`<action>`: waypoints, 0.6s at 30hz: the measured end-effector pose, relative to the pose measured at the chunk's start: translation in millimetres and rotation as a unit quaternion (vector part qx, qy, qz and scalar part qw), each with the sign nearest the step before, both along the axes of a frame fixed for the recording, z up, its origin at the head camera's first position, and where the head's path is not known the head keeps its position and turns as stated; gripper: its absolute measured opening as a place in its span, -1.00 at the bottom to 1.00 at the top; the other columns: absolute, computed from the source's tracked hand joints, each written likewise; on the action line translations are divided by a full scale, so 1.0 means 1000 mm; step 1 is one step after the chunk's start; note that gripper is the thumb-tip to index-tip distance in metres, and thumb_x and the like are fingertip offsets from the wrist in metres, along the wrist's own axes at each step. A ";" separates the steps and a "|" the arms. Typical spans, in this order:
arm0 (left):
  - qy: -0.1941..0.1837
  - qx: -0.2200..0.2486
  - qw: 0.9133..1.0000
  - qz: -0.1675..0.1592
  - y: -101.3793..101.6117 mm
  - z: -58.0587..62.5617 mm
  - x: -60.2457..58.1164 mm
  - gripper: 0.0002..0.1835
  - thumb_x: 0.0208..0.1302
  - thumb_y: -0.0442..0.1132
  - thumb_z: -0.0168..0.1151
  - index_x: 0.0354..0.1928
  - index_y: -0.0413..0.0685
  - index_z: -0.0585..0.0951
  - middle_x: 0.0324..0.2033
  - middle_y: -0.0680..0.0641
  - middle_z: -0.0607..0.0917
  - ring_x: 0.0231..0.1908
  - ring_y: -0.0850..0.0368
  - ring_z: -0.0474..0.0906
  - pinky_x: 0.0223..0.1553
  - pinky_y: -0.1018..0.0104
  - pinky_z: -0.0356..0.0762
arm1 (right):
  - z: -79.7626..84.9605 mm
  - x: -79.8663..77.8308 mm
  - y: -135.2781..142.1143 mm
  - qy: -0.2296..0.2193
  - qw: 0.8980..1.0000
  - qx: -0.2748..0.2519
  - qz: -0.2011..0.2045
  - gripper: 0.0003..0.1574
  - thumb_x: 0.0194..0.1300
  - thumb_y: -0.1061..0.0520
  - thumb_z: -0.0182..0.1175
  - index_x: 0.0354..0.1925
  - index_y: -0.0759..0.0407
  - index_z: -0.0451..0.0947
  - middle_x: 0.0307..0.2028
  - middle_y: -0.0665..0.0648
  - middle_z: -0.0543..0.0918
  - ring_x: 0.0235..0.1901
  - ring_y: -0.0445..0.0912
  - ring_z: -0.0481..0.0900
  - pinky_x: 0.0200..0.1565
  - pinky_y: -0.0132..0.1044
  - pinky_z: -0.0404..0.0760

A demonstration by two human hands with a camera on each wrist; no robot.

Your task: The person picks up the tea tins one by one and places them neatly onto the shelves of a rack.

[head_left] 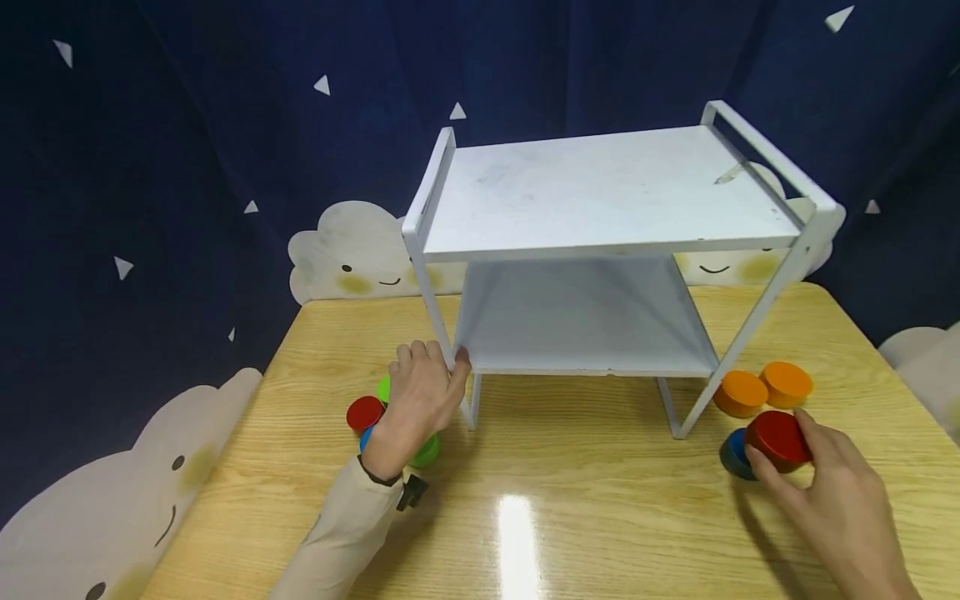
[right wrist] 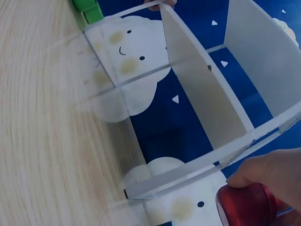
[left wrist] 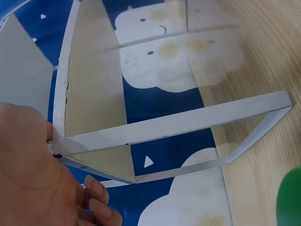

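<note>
A white two-tier shelf rack [head_left: 600,200] stands on the wooden table [head_left: 570,492]. My left hand [head_left: 422,392] grips the rack's front left leg at the lower shelf corner, fingers [left wrist: 96,197] curled round the frame [left wrist: 164,127]. My right hand [head_left: 832,492] pinches a red disc [head_left: 778,438] at the table's right, just above a dark blue disc [head_left: 733,454]. The right wrist view shows the red disc [right wrist: 247,207] under my fingers [right wrist: 268,169], beside the rack's leg [right wrist: 188,176].
Two orange discs [head_left: 761,388] lie by the rack's right foot. Under and beside my left hand lie a red disc [head_left: 365,412], green discs [head_left: 427,452] and a partly hidden blue one. Dark blue curtain with cloud cut-outs [head_left: 352,254] surrounds the table.
</note>
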State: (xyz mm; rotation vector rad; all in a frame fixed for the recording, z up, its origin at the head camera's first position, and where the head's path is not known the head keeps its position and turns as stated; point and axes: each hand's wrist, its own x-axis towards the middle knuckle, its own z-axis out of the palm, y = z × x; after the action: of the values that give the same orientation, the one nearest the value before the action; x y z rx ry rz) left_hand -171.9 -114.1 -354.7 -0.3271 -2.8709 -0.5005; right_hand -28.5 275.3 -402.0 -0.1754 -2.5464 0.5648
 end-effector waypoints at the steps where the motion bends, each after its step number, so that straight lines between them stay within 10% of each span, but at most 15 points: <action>1: -0.004 0.000 1.000 0.000 0.000 0.000 0.000 -0.50 0.46 0.03 -0.27 -0.54 -0.19 0.32 -0.56 -0.18 0.31 -0.48 -0.10 0.20 -0.45 0.20 0.15 | 0.001 0.000 -0.001 0.005 1.000 0.001 0.003 -0.12 0.07 0.08 0.42 0.16 0.61 0.33 -0.09 0.59 0.47 -0.22 0.44 0.48 -0.27 0.32 0.46; 18: -0.024 0.030 0.999 -0.028 -0.003 -0.001 0.000 -0.49 0.48 -0.01 -0.31 -0.61 -0.07 0.38 -0.69 -0.08 0.36 -0.56 -0.10 0.25 -0.49 0.20 0.19 | 0.017 -0.005 -0.021 0.026 0.998 0.016 0.051 -0.14 -0.03 0.05 0.48 0.08 0.60 0.42 -0.16 0.50 0.54 -0.30 0.31 0.53 -0.38 0.12 0.50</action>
State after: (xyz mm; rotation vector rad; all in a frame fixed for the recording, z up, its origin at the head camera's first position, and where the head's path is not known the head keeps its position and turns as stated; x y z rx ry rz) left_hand -172.2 -117.3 -355.6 -0.3928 -2.8922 -0.6113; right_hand -33.4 254.2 -384.6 -0.0198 -2.5234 0.5593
